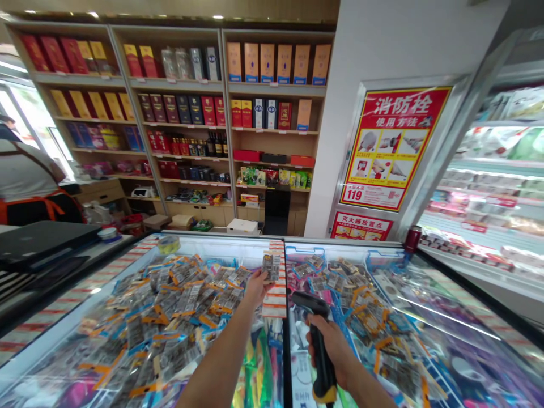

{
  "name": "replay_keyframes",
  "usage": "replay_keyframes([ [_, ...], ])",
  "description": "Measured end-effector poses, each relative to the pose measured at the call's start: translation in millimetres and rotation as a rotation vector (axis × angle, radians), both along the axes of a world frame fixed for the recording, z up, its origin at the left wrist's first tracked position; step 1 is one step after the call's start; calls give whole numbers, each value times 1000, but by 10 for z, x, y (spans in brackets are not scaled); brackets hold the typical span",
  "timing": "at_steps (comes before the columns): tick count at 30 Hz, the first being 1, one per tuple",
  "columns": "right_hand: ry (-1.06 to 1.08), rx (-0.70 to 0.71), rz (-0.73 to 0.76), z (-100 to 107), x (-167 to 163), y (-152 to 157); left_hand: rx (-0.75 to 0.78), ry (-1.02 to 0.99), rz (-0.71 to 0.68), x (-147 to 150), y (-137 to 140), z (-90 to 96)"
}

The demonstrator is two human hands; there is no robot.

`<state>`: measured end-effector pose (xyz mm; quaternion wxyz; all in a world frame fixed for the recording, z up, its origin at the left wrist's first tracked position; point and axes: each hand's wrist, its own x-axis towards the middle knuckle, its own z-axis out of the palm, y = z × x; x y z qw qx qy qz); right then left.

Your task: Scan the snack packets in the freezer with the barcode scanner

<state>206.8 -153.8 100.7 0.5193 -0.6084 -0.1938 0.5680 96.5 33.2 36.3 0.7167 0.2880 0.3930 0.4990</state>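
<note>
With its fingers closed, my left hand [256,287] holds a small flat packet [269,265] over the divider between two freezer sections. Wrapped round the grip of a black and yellow barcode scanner [319,334] is my right hand [334,340]. The scanner's head points left, toward the packet and the orange-and-white label strip [274,309] on the divider. Many grey packets with orange and blue edges [187,297] lie heaped in the left section. A similar pile of packets [365,309] fills part of the right section.
Freezer glass lids [446,334] slope at the right. A yellow tape roll [169,245] sits at the back left, and a dark red can [412,238] on the back right edge. Boxed bottles line the shelves [225,85]. A person [29,170] stands at far left beside a black laptop-like device [42,243].
</note>
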Motion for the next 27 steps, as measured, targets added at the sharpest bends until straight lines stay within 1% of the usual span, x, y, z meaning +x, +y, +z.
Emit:
replay_keyframes([
  [8,45,-7,-12,81,-5,10,-7,12,-4,14,37,-14],
  [18,-81,-28,-3,60,17,67,-23,-17,7,19,89,-29],
  [23,-55,-23,14,57,21,99,-27,-6,-17,3,103,-73],
  [27,-8,-22,17,67,30,113,-41,5,16,-1,105,-91],
])
